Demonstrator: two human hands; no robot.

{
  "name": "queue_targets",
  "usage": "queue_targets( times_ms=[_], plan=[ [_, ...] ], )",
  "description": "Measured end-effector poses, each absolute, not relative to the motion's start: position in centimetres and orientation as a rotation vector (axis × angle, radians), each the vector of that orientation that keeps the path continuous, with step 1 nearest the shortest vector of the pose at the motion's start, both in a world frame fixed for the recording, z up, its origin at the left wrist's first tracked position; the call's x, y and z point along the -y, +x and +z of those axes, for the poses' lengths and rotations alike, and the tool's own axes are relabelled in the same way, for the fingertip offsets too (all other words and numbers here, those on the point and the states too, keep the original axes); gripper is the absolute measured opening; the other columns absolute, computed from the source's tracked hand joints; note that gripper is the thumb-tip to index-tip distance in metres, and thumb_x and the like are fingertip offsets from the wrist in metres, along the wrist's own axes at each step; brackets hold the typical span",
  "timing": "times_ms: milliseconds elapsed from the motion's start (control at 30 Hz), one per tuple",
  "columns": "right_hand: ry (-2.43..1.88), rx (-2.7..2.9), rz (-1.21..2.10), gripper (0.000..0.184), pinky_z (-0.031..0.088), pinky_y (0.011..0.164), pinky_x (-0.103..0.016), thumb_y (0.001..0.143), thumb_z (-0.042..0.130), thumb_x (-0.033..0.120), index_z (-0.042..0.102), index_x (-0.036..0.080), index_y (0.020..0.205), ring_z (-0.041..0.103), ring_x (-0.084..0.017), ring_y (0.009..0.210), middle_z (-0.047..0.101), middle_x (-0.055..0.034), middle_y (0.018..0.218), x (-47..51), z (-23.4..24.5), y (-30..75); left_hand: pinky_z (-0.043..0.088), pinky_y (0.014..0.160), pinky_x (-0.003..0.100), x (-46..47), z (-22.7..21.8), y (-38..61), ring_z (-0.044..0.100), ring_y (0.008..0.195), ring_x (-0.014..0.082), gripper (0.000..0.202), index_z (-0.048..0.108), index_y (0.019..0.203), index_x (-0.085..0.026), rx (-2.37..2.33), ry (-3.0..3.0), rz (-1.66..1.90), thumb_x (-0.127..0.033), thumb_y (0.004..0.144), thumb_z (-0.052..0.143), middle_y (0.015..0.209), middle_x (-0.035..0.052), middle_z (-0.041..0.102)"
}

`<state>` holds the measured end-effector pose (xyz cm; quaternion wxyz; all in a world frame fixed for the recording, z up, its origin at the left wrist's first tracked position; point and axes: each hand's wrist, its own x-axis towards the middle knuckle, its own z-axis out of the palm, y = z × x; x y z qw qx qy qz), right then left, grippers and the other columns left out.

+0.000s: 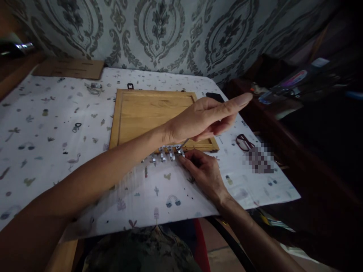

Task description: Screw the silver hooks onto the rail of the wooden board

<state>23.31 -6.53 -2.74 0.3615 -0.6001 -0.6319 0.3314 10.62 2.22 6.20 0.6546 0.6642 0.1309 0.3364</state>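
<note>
A wooden board (147,113) with a raised rim lies on a table covered in a white patterned cloth (51,124). Along its near edge sits a row of small metal hook-like pieces (164,154). My left hand (207,117) reaches across above them, index finger stretched out, the lower fingers pinching a thin metal piece (183,143). My right hand (202,170) rests on the cloth just right of the row, fingers curled with their tips on the end metal piece.
Dark-rimmed glasses (244,142) lie right of the board. A black phone (215,96) lies past its far right corner. Small metal bits (95,88) and a cardboard sheet (69,68) sit at the back left. Dark furniture stands to the right.
</note>
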Motion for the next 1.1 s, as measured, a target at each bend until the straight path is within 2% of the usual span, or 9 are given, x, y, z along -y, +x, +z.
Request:
queue_targets(
  times_ms=[167, 267, 400, 567, 1100],
  plan=[
    [-1.552, 1.634, 0.853, 0.028, 0.037, 0.053, -0.026, 0.085, 0.066, 0.044, 0.064, 0.019, 0.072, 0.044, -0.012, 0.056, 0.056, 0.0013, 0.061, 6.6, -2.8, 23.4, 0.018, 0.043, 0.018, -2.2, 6.0, 10.3, 0.027, 0.037, -0.0035, 0.064, 0.039, 0.052, -0.016, -0.289, 1.504, 0.775, -0.056, 0.102, 0.040, 0.048, -0.0084, 0.036],
    [-1.554, 1.630, 0.873, 0.028, 0.037, 0.053, -0.026, 0.086, 0.066, 0.044, 0.064, 0.019, 0.074, 0.046, -0.012, 0.056, 0.057, 0.0008, 0.061, 6.6, -2.9, 23.4, 0.020, 0.044, 0.016, -1.4, 5.9, 10.3, 0.030, 0.039, -0.0022, 0.060, 0.041, 0.053, -0.016, -0.389, 1.458, 0.921, -0.047, 0.105, 0.043, 0.048, -0.0090, 0.032],
    [-1.537, 1.624, 0.877, 0.028, 0.036, 0.051, -0.026, 0.085, 0.065, 0.044, 0.064, 0.019, 0.073, 0.044, -0.012, 0.053, 0.055, 0.0015, 0.059, 6.6, -2.8, 23.3, 0.024, 0.045, 0.016, -0.5, 6.6, 10.0, 0.030, 0.043, -0.0006, 0.059, 0.041, 0.053, -0.016, -0.432, 1.382, 1.129, -0.043, 0.105, 0.047, 0.048, -0.0083, 0.029],
    [-1.526, 1.620, 0.879, 0.027, 0.036, 0.051, -0.026, 0.084, 0.064, 0.043, 0.063, 0.019, 0.072, 0.042, -0.011, 0.053, 0.053, 0.0023, 0.058, 6.6, -2.6, 23.2, 0.028, 0.048, 0.014, -0.5, 7.2, 9.6, 0.032, 0.046, -0.0011, 0.059, 0.039, 0.051, -0.014, -0.497, 1.399, 1.176, -0.035, 0.106, 0.046, 0.050, -0.0068, 0.031],
    [-1.550, 1.632, 0.890, 0.027, 0.037, 0.051, -0.027, 0.085, 0.063, 0.043, 0.063, 0.019, 0.073, 0.044, -0.011, 0.054, 0.054, 0.0018, 0.059, 6.5, -2.5, 23.2, 0.027, 0.043, 0.019, -0.5, 5.9, 10.0, 0.031, 0.046, 0.0027, 0.061, 0.041, 0.050, -0.017, -0.510, 1.397, 1.182, -0.044, 0.103, 0.052, 0.049, -0.0055, 0.032]
  ],
)
